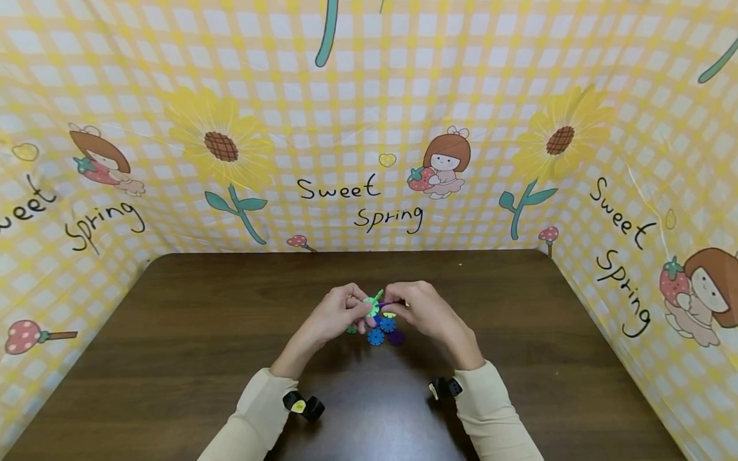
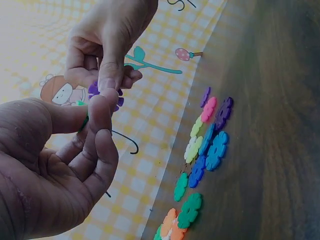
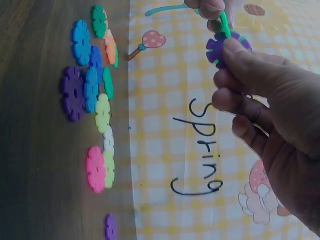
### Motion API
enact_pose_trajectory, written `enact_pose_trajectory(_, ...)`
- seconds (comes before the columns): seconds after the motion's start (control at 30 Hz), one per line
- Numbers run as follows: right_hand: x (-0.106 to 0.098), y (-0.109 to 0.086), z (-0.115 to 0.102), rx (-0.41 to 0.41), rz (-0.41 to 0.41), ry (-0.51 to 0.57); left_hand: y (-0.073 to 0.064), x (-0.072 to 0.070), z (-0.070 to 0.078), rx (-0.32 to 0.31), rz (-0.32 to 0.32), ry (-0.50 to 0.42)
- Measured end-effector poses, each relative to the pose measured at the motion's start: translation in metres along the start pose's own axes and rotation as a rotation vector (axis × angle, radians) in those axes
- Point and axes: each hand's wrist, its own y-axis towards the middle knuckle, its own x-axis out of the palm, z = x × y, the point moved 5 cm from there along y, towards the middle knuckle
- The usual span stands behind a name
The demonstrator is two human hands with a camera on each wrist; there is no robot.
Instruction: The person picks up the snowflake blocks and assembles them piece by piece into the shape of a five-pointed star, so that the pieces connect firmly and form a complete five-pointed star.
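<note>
Both hands meet above the table, each with a notched, flower-shaped plastic disc. My left hand [image 1: 337, 315] pinches a light green disc [image 1: 372, 308] between thumb and fingers. From the other side my right hand [image 1: 425, 308] grips a purple disc [image 3: 216, 52] by its edge. In the right wrist view a green disc [image 3: 224, 24], seen edge-on, crosses the purple one at its notched rim. Fingers hide part of both discs. Below the hands lie several loose discs, among them a blue one [image 1: 376, 337] and a dark purple one [image 1: 396, 337].
More discs lie on the brown wooden table [image 1: 173, 352]: a pink one [image 3: 95, 169], a yellow one [image 3: 102, 113], a green one [image 2: 190, 210] and an orange one [image 2: 169, 223]. Yellow checked cloth [image 1: 357, 128] hangs around the table's back and sides.
</note>
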Motion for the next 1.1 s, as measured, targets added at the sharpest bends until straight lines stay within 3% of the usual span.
enact_pose_trajectory(0.13, 0.005, 0.001, -0.002, -0.035, -0.026, -0.019, 0.0, 0.0, -0.003, -0.009, -0.012, 0.019)
enact_pose_trajectory(0.43, 0.0, 0.0, 0.01, 0.042, 0.001, -0.012, 0.003, -0.002, -0.009, -0.014, -0.009, 0.024)
enact_pose_trajectory(0.6, -0.012, -0.009, 0.028, 0.158, 0.016, -0.077, 0.005, -0.008, -0.014, 0.001, 0.025, 0.191)
enact_pose_trajectory(0.87, -0.03, -0.028, 0.059, 0.31, 0.052, -0.063, 0.006, -0.024, -0.03, -0.08, 0.119, 0.516)
enact_pose_trajectory(1.1, -0.04, -0.052, 0.087, 0.433, 0.082, -0.076, 0.007, -0.023, -0.041, -0.114, 0.059, 0.654)
